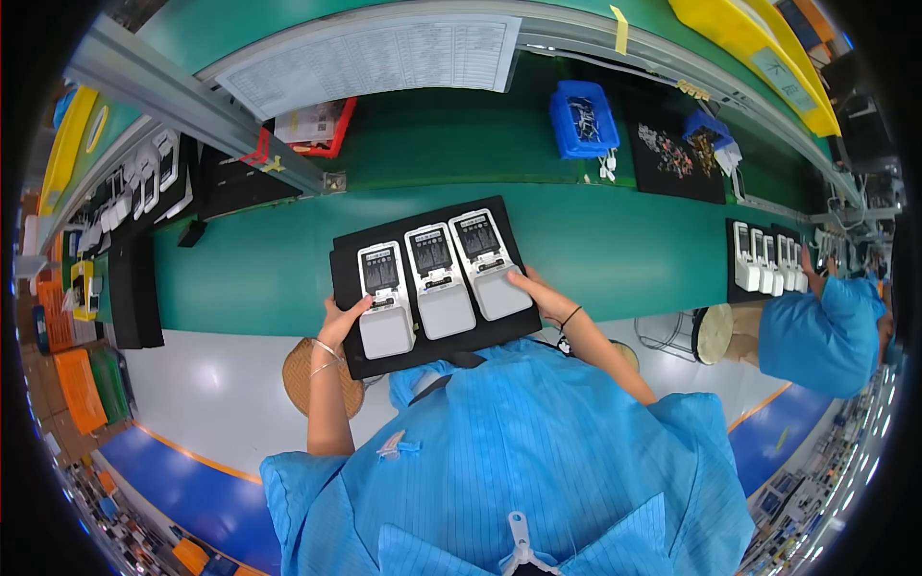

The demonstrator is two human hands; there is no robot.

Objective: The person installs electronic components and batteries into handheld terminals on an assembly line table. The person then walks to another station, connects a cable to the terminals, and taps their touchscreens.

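A black foam tray [336,267] is held in front of my body at the near edge of the green bench, slightly tilted. Three white-and-grey handheld devices [440,280] lie side by side on it, each with a dark labelled panel in its upper half. My left hand [338,322] grips the tray's left edge, its thumb against the left device's lower part. At the opposite edge, my right hand [545,298] is closed round the tray, the thumb resting by the right device's grey end. The fingers under the tray are hidden.
A blue bin [584,120] of small metal parts and a black mat [672,154] with scattered small parts stand at the back. More white devices [768,259] lie on the right, beside a co-worker in a blue smock [816,331]. A metal post [192,96] rises on the left.
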